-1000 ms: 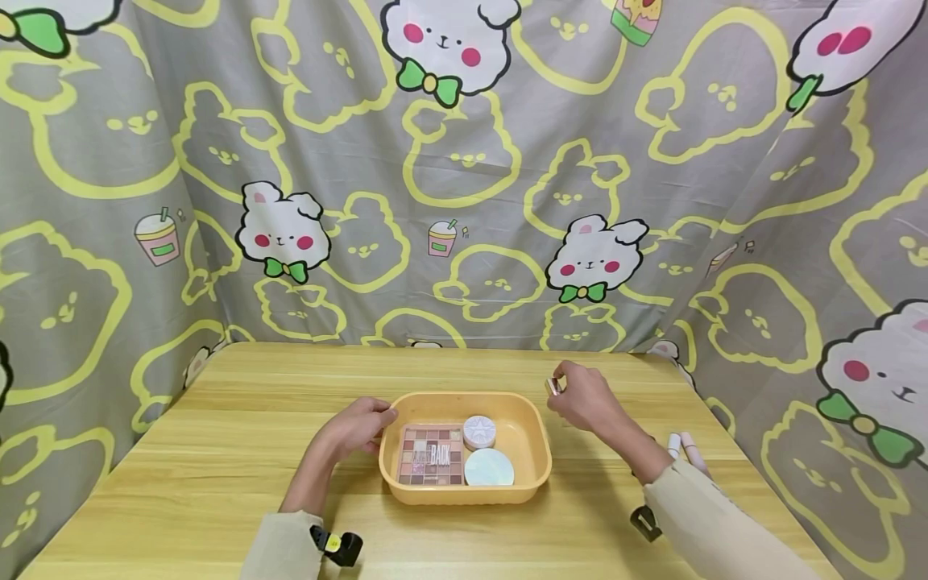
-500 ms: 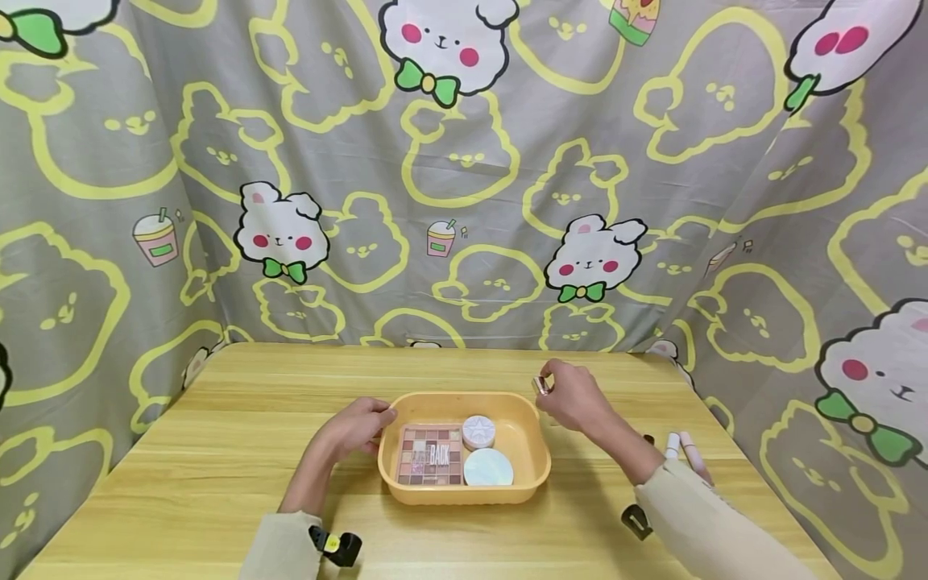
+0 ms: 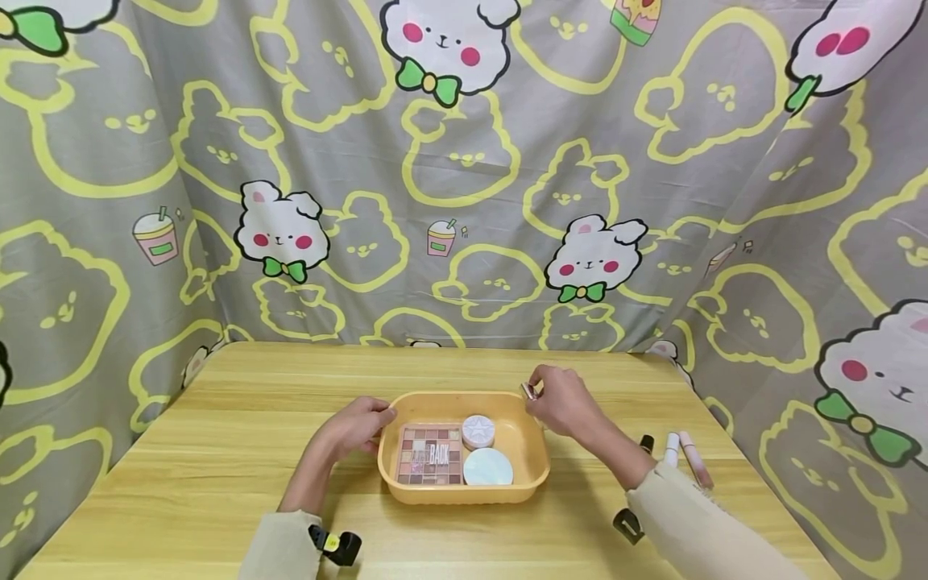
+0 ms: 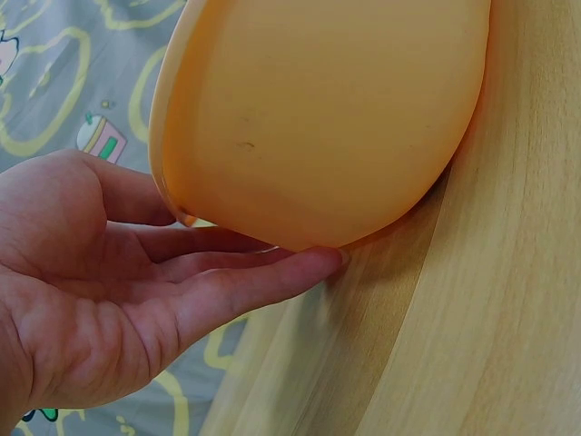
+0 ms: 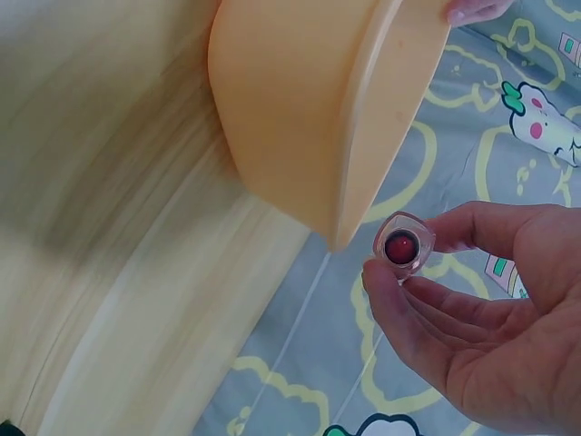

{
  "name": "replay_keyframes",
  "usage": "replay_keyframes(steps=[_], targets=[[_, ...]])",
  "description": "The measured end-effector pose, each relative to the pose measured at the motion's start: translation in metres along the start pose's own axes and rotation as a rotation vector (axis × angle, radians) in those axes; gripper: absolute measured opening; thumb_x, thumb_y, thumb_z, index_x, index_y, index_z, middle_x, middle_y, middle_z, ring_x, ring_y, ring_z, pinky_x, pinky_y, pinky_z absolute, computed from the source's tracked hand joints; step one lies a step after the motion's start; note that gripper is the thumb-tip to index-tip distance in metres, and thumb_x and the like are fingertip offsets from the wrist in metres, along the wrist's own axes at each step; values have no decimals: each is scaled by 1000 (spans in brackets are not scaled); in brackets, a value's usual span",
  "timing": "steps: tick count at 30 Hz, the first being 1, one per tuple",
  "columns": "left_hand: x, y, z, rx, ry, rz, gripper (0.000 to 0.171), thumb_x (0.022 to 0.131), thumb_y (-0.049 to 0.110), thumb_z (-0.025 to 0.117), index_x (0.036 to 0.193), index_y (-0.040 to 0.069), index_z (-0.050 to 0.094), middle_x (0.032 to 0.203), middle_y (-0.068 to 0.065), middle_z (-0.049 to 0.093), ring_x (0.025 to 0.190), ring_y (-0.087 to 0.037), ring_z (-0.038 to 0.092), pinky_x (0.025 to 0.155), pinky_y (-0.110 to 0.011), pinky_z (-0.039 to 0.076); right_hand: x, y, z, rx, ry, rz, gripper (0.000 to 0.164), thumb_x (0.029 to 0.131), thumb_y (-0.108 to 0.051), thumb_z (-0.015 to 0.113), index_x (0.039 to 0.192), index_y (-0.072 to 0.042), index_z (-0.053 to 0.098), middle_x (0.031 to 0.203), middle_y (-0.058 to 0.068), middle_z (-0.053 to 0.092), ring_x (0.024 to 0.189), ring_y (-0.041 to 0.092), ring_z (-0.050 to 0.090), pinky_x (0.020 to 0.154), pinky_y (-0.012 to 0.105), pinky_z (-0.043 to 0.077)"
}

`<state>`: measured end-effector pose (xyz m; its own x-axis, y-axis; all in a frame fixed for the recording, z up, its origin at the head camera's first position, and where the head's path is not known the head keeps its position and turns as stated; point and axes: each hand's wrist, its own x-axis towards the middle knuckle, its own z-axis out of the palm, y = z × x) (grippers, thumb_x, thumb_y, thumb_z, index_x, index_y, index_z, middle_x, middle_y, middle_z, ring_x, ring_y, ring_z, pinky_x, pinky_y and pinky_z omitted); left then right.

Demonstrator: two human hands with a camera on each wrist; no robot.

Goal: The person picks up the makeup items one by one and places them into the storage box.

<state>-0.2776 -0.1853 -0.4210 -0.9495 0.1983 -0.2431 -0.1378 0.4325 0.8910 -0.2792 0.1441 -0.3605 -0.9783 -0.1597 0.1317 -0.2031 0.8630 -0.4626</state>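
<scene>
A yellow-orange plastic basin (image 3: 464,495) stands on the table. My left hand (image 3: 357,427) grips its left end, fingers lying against the outer wall (image 4: 327,118) in the left wrist view. Between thumb and fingers my right hand (image 3: 565,400) pinches a small lipstick (image 3: 529,391), held at the basin's far right corner. Its end shows a red round spot inside a clear case in the right wrist view, where this lipstick (image 5: 403,246) is just clear of the rim. In the basin lie an eyeshadow palette (image 3: 429,456), a star-topped round case (image 3: 478,432) and a pale round compact (image 3: 489,467).
On the table to the right lie a black-ended tube (image 3: 646,444), a white tube (image 3: 672,448) and a pink tube (image 3: 694,459), partly behind the right sleeve. A patterned grey curtain (image 3: 493,185) hangs behind and at both sides of the wooden table (image 3: 181,483).
My right hand has moved left with the lipstick, from beside the basin to its far right corner. The black-ended tube has come into sight. My left hand has stayed in place.
</scene>
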Motion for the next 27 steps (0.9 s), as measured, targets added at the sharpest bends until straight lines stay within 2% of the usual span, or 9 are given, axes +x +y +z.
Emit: replay_keyframes(steps=[16,27], targets=[[0,1,0,11,-6,7,44,107,17,45,140,-12,51,121,-18,68,107,-26,67,77,-41,61,-4,-6,9,38,-9,-8,18,82,-4,71,99,-2,70,80,7,72,59,12,63,50,26,50],[0,-1,0,7,-15,11,44,107,17,45,140,-11,51,119,-18,68,106,-26,67,76,-41,61,-6,-8,17,15,-2,-46,10,83,-5,70,92,-3,70,76,5,70,55,11,60,50,25,47]])
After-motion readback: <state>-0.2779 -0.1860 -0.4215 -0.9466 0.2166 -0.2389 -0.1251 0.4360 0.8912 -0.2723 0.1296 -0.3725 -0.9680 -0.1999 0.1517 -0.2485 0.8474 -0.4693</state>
